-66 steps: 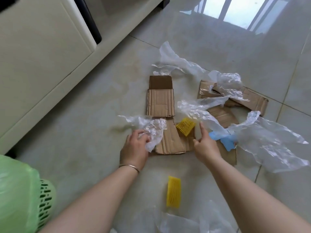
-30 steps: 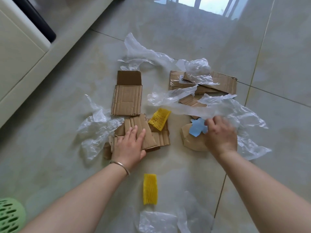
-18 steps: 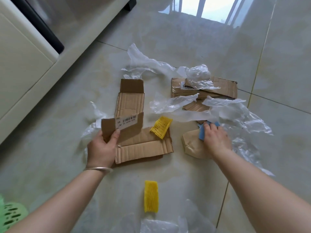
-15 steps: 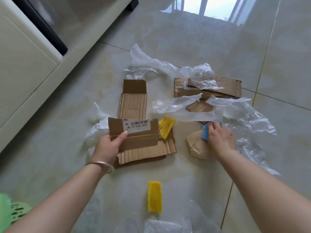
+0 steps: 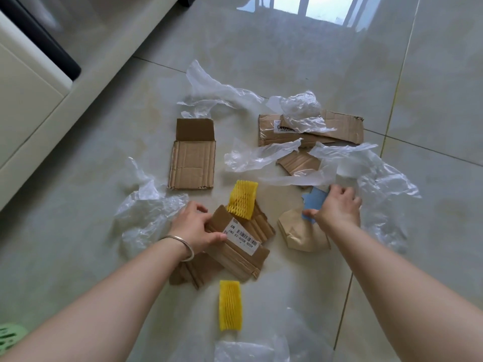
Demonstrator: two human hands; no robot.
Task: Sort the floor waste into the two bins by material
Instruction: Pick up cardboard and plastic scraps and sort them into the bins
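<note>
Cardboard pieces and clear plastic film lie scattered on the tiled floor. My left hand (image 5: 194, 227) grips a folded cardboard piece with a white barcode label (image 5: 241, 246), tilted over more cardboard beneath it. A yellow foam net (image 5: 242, 195) leans on that cardboard. My right hand (image 5: 337, 207) pinches a blue scrap (image 5: 312, 202) that lies on a tan paper piece (image 5: 300, 235). A flat cardboard piece (image 5: 193, 163) lies further back at the left, and a long one (image 5: 342, 126) at the back right.
A second yellow foam net (image 5: 230, 304) lies near me. Clear plastic film lies at the left (image 5: 146, 212), right (image 5: 384, 184), back (image 5: 214, 92) and bottom (image 5: 248, 351). A green bin's rim (image 5: 10, 335) shows at the bottom left. A cream cabinet (image 5: 31, 100) runs along the left.
My left hand let go of the plastic, took hold of the labelled cardboard, lifted it and turned it down toward me. My right hand moved from the plastic film to the blue scrap.
</note>
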